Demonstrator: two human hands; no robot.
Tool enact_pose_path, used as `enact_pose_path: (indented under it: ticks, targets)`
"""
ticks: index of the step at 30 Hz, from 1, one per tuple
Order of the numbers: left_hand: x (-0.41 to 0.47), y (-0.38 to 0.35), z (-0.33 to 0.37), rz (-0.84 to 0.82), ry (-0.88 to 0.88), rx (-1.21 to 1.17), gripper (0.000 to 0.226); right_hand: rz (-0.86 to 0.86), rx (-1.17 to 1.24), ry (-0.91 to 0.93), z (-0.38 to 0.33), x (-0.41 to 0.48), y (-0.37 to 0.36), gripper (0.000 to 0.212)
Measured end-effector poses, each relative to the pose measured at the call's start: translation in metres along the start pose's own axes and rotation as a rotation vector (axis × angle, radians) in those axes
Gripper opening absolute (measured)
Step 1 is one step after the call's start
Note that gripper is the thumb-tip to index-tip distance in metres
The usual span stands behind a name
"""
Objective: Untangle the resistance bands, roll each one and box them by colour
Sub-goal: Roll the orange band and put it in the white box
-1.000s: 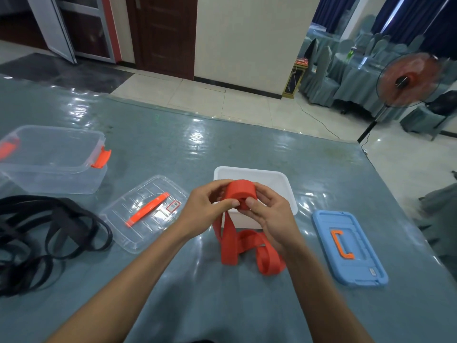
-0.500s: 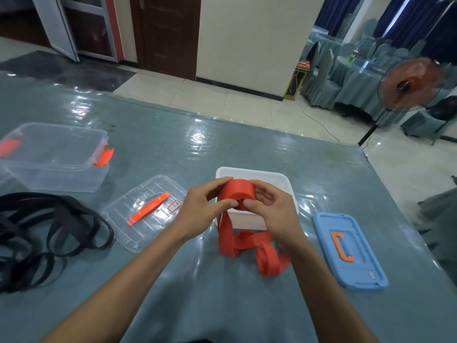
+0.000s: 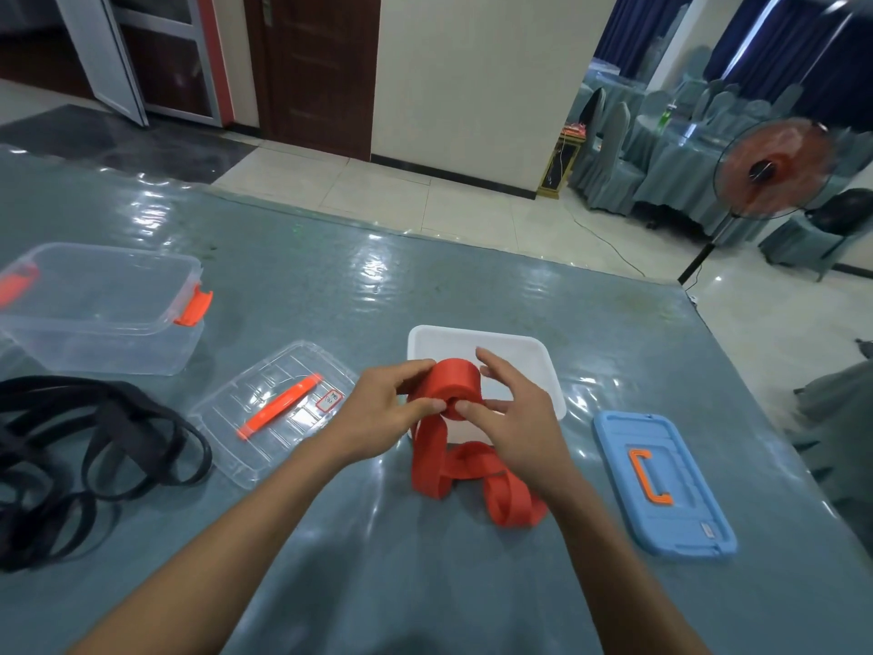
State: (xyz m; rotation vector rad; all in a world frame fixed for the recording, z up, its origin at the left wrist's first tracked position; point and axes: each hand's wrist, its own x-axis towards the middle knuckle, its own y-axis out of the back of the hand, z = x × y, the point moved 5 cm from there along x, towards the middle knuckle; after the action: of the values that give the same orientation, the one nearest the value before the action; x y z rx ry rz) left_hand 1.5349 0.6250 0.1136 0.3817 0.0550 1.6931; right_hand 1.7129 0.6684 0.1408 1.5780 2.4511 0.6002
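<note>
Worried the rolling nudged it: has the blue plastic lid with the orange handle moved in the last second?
No. The blue plastic lid lies flat, keeping the same gap to the right of the white plastic box.

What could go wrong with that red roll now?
1. The half-rolled red flat resistance band is held up only between the left hand and right hand; a slip could let it spring loose.
2. Its unrolled tail lies twisted on the shiny grey-blue table, so the roll may wind crooked.
</note>
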Motion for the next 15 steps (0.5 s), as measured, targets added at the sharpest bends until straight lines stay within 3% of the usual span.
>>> enact_pose_path:
  ticks: [3, 5, 9, 12, 15]
  targets:
    - [0.004, -0.007, 0.002, -0.111, -0.064, 0.147, 0.022, -0.091, -0.111, 0.07, -0.007, 0.003, 0.001, 0.056]
    - [0.003, -0.007, 0.001, -0.062, -0.024, 0.041, 0.028, -0.062, -0.088, 0.059, -0.006, 0.005, 0.005, 0.054]
    - [-0.002, -0.011, -0.001, 0.115, 0.037, -0.249, 0.043, 0.012, 0.34, -0.07, 0.009, 0.005, 0.006, 0.053]
    - [-0.001, -0.015, -0.002, 0.175, 0.044, -0.259, 0.05, 0.03, 0.642, -0.174, 0.02, 0.002, -0.005, 0.049]
    - [-0.003, -0.013, -0.005, 0.155, 0.065, -0.229, 0.048, 0.059, 0.737, -0.196, 0.024, 0.001, -0.01, 0.047]
